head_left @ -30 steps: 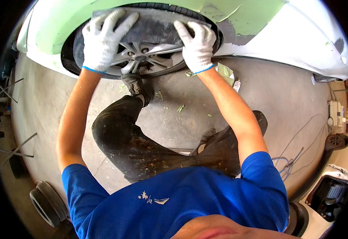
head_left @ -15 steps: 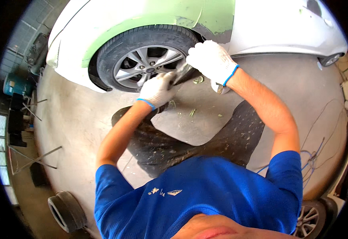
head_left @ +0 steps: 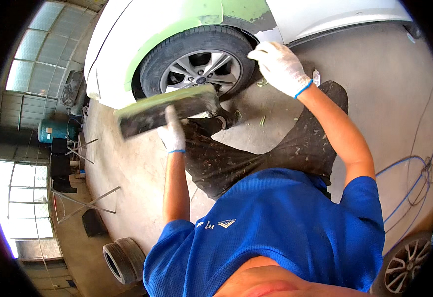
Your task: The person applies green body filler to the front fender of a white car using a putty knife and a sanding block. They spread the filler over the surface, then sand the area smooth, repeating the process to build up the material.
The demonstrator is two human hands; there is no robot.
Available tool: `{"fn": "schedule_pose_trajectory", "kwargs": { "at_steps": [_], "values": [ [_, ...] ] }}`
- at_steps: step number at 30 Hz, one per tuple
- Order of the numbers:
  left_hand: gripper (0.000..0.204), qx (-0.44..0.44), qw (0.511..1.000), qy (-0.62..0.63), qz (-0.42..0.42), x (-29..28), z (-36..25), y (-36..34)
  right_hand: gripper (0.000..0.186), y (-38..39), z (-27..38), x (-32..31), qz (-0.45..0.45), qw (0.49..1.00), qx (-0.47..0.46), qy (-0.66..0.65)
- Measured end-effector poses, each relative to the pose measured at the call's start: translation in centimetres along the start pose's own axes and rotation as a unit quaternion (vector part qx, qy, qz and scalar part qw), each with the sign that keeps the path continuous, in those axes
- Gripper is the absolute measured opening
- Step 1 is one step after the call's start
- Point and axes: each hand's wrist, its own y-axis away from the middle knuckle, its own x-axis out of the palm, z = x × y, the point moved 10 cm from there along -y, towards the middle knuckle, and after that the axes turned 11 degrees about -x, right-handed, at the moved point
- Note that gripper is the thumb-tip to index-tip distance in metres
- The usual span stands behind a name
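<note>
The left hand (head_left: pixel 173 134) grips a block (head_left: pixel 144 119), one digit across its dark face, presumably to steady it, while the half-curled right hand (head_left: pixel 281 68) hangs near the wheel (head_left: pixel 201 79), contents indiscernible.

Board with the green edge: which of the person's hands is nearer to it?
Left. The left hand holds the board, thumb against its dark face; the right hand is raised apart from it, off to the right.

Stacked tyres (head_left: pixel 130 256) at lower left, tangled blue hose (head_left: pixel 427 171), teal tank (head_left: pixel 63 130), bright window (head_left: pixel 30 202)
</note>
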Motion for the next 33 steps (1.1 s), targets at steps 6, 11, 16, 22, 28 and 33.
{"fn": "schedule_pose_trajectory", "kwargs": {
  "at_steps": [6,11,16,22,28,33],
  "values": [
    [0.033,-0.181,0.943,0.278,0.017,-6.6,8.7,-2.8,0.023,8.7,-12.2,6.6,0.122,0.968,0.212,-0.06],
    [0.033,-0.144,0.969,0.159,-0.123,-7.0,8.1,-0.6,0.022,16.4,-22.3,15.1,0.168,0.904,0.356,-0.164],
    [0.036,-0.173,0.954,0.152,-0.194,-7.6,10.4,-1.5,0.029,32.7,-36.3,23.3,0.268,0.82,0.503,0.042],
    [0.04,-0.17,0.951,0.089,-0.244,-9.7,11.9,-1.1,0.062,39.4,-34.4,29.6,0.219,0.767,0.602,0.03],
    [0.031,-0.171,0.944,0.092,-0.267,-7.4,8.6,-0.3,0.023,41.4,-23.7,35.1,-0.095,0.352,0.873,-0.323],
    [0.029,-0.153,0.951,0.148,-0.226,-6.5,8.5,-1.1,0.008,39.2,-21.2,35.1,-0.271,0.259,0.767,-0.52]
  ]
}}
